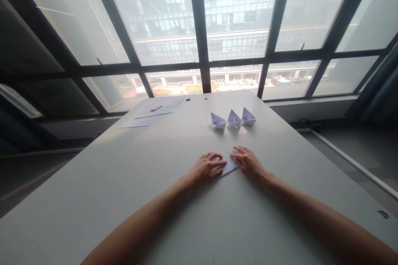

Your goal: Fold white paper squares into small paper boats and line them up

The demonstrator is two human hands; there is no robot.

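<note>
A small folded piece of white paper point(229, 166) lies flat on the grey table point(124, 182), between my two hands. My left hand point(206, 168) rests on its left part, fingers bent and pressing down. My right hand point(248, 160) presses its right edge with curled fingertips. Beyond the hands, three folded white paper boats point(233, 119) stand in a row on the table.
Several loose white sheets point(154, 112) lie at the table's far left, with a small white object on top. Two small dark holes point(188, 99) mark the far edge. A large window with dark frames rises behind the table.
</note>
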